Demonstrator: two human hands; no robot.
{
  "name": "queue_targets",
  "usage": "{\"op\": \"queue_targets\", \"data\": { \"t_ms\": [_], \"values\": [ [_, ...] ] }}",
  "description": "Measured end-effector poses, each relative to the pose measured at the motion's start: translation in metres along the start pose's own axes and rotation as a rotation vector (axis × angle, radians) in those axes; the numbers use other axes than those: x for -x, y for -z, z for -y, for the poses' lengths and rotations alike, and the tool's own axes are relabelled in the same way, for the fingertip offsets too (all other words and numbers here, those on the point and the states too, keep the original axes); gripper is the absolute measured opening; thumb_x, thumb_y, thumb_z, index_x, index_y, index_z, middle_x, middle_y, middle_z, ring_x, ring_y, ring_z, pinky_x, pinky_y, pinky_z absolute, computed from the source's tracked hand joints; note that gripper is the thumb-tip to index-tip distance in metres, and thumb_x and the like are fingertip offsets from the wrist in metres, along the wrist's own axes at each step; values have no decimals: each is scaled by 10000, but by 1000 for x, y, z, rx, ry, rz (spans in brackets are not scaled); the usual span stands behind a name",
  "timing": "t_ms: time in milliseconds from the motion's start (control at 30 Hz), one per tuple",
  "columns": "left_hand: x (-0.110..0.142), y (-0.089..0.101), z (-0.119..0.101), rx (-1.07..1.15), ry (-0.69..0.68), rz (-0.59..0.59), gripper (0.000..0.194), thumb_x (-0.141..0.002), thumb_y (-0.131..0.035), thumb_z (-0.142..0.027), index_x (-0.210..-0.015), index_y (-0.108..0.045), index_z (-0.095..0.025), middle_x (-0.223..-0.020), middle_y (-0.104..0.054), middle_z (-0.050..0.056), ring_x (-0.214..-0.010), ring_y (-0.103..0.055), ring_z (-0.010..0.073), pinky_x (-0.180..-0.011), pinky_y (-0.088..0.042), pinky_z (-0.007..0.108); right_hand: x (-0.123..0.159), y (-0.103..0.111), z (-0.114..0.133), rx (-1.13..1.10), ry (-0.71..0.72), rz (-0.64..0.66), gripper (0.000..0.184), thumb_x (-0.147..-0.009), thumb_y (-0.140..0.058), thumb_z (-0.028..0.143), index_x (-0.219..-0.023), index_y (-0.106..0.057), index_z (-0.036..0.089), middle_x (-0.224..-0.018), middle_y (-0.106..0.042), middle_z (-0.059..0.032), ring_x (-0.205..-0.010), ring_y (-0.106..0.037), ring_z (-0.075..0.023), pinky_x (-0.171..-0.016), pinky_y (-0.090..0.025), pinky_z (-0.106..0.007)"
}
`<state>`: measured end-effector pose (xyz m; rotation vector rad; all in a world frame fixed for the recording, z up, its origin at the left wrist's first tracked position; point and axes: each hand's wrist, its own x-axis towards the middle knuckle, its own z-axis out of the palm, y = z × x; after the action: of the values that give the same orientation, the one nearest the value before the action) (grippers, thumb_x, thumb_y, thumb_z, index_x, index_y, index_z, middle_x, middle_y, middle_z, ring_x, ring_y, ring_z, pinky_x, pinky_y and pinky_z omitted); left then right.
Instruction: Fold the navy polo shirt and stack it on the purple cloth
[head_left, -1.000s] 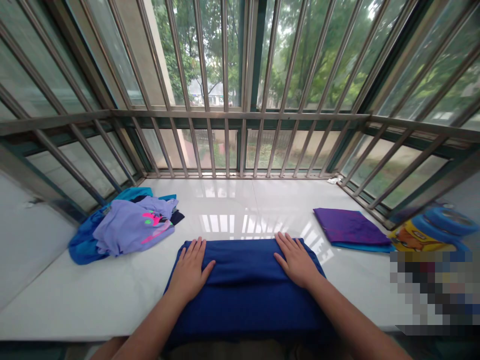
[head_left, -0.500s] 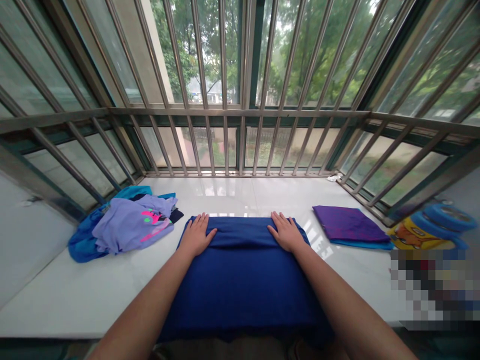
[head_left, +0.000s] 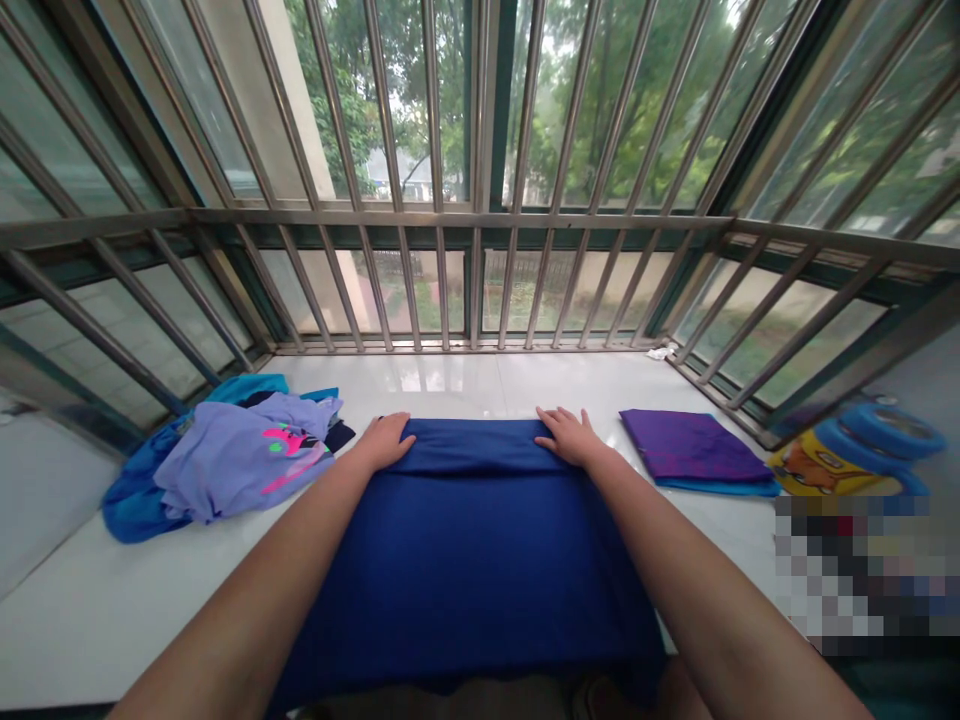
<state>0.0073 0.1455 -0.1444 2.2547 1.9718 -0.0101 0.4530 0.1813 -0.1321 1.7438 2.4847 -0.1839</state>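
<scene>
A dark blue cloth (head_left: pixel 472 540) lies spread on the white sill (head_left: pixel 450 375) in front of me, its near part hanging over the front edge. My left hand (head_left: pixel 384 441) rests flat on the cloth's far left corner. My right hand (head_left: pixel 568 436) lies flat on the far right corner. Both arms stretch forward over the cloth, and a raised fold runs between the two hands along the far edge.
A heap of clothes (head_left: pixel 225 455), lilac on top of turquoise, sits at the left. A folded purple cloth (head_left: pixel 690 447) over a blue one lies at the right. A yellow and blue toy (head_left: pixel 855 450) stands far right. Metal window bars (head_left: pixel 480 220) close off the back.
Both hands have slid away from me across the sill, pushing the blue cloth's far edge forward. More of the cloth now lies on the sill.
</scene>
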Motion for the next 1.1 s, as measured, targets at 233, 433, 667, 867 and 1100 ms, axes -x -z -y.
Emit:
{"op": "queue_targets", "data": {
  "t_ms": [233,433,667,867,1100],
  "values": [
    [-19,39,4,14,-110,72,276,-877,-774,-369,-1110,-821,-228,-1193,-824,119,-1151,-751,321,-980,-546,356,-11,41,-24,37,48,68,334,-967,-741,321,-1279,-781,208,-1221,-796,-129,-1136,-728,-280,-964,-517,-319],
    [1,76,2,50,-152,-126,244,-977,-631,-361,-1095,-782,-210,-1160,-781,125,-1150,-711,301,-1005,-528,375,19,79,-17,56,38,-161,272,-1081,-566,314,-1248,-750,202,-1214,-740,-122,-1115,-670,-246,-931,-470,-302],
    [131,38,25,227,-274,-357,342,-889,-572,-225,-1138,-800,-281,-1128,-780,109,-1149,-693,319,-1233,-427,567,150,34,-6,28,230,-352,312,-1042,-555,209,-1245,-790,241,-1038,-731,-128,-1023,-641,-282,-955,-472,-386],
    [261,-71,32,333,-37,-187,441,-924,-577,-372,-1304,-784,-452,-1509,-697,35,-1401,-647,348,-1320,-341,615,265,-85,9,-148,-43,-306,491,-996,-511,270,-1459,-671,305,-1425,-688,-128,-1268,-657,-332,-1082,-537,-498],
    [311,-110,22,322,50,-292,586,-964,-579,-530,-1533,-637,-403,-1698,-506,69,-1523,-532,386,-1273,-405,625,301,-103,31,-250,-487,-281,317,-1054,-445,445,-1002,-703,268,-1002,-769,-132,-936,-739,-307,-869,-562,-412]
  ]
}}
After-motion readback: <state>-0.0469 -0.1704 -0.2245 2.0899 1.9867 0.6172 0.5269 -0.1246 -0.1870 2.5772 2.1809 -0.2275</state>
